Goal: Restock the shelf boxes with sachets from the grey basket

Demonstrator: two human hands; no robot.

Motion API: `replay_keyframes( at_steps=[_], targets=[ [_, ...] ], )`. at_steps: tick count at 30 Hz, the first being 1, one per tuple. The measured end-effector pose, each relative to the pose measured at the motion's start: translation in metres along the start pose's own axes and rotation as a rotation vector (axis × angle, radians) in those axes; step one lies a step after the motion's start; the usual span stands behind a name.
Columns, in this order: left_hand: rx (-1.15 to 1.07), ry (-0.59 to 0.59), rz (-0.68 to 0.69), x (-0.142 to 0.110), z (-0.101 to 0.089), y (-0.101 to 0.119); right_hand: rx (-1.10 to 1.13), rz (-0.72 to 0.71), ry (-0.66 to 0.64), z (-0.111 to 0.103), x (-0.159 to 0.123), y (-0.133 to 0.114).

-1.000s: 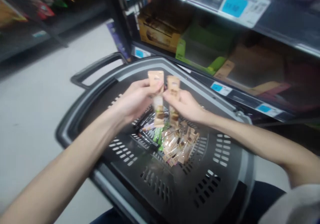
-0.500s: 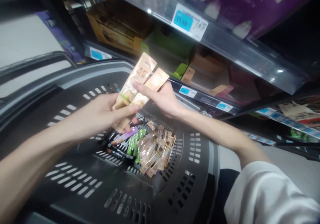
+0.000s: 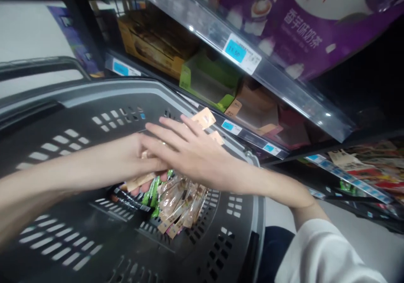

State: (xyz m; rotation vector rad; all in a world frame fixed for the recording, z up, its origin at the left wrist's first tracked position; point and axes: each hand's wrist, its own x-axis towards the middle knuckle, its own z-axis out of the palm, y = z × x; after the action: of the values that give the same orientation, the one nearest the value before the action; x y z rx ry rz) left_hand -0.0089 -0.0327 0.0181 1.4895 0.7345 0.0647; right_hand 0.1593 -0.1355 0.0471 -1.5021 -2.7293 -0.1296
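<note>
My left hand (image 3: 148,161) is closed around two tan milk tea sachets (image 3: 204,118), whose lower end pokes out below its fingers. Over them lies my right hand (image 3: 192,152), palm down with fingers stretched and apart, hiding most of the packets. Both hands are above a dark grey shopping basket (image 3: 132,100). On its floor, a pile of tan sachets (image 3: 178,203) lies beside green sachets (image 3: 151,194) and a black sachet (image 3: 131,199). Part of this heap is covered by my left hand.
Beyond the basket rim is a low shelf with a green carton (image 3: 205,85), a tan carton (image 3: 255,110) and a yellow box (image 3: 148,43). A price-tagged shelf edge (image 3: 202,35) juts out above. The basket handle (image 3: 41,66) rests at the left.
My right hand has let go of its sachet and spread flat across both packets. My left hand keeps hold of them, now lower. The view has shifted right along the shelf.
</note>
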Motion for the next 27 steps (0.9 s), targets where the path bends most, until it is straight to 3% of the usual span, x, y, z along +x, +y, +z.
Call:
replay_keyframes(
  at_steps=[3,5,11,14,17,20,24,27],
  targets=[
    [0.197,-0.106,-0.071,0.0,0.0,0.003,-0.04,0.012,-0.071,0.031,0.015,0.017],
    [0.204,-0.1,-0.061,0.0,0.0,0.006,-0.005,-0.017,-0.083,0.037,0.019,0.028],
    [0.057,-0.102,0.141,0.0,-0.003,0.008,-0.051,-0.065,0.016,0.017,0.002,0.069],
    [-0.073,0.017,0.161,-0.001,-0.007,0.007,0.033,-0.037,0.109,0.014,-0.023,0.11],
    [-0.108,0.12,0.185,-0.001,-0.008,0.007,0.138,0.221,0.305,0.012,-0.058,0.152],
    [-0.044,0.077,0.186,0.0,-0.007,0.004,0.082,0.523,0.394,0.012,-0.087,0.181],
    [0.102,0.007,0.175,0.001,-0.005,0.001,-0.049,0.803,0.133,0.016,-0.107,0.202],
    [0.147,0.008,0.168,0.0,-0.005,0.004,-0.101,0.912,0.016,0.019,-0.11,0.208]
  ],
)
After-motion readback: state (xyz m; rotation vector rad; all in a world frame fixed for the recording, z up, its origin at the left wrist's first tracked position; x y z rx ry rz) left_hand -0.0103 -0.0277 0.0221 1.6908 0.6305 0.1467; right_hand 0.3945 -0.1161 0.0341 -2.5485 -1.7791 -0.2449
